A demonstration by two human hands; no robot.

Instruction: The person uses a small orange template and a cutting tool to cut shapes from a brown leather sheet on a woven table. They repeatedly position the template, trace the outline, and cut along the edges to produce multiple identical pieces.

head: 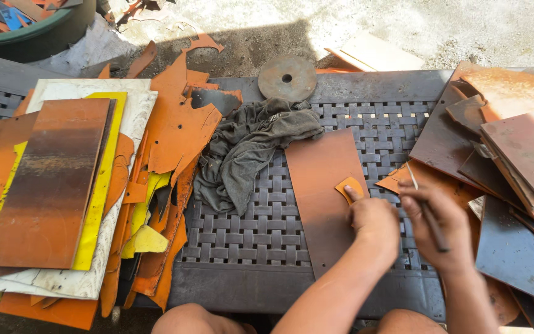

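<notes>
My left hand (373, 221) presses a small orange template piece (349, 186) flat against a long brown leather strip (322, 185) that lies on the dark woven table (248, 229). The index finger rests on the piece's lower edge. My right hand (435, 224) is closed around a thin pen-like marking tool (424, 207), whose tip points up and away, just right of the strip. Both hands sit near the table's front right.
A crumpled grey rag (248, 148) lies in the table's middle. Stacks of orange, brown and yellow sheets (63, 185) fill the left side; brown and dark sheets (514, 154) pile on the right. A rusty metal disc (287, 77) sits at the far edge.
</notes>
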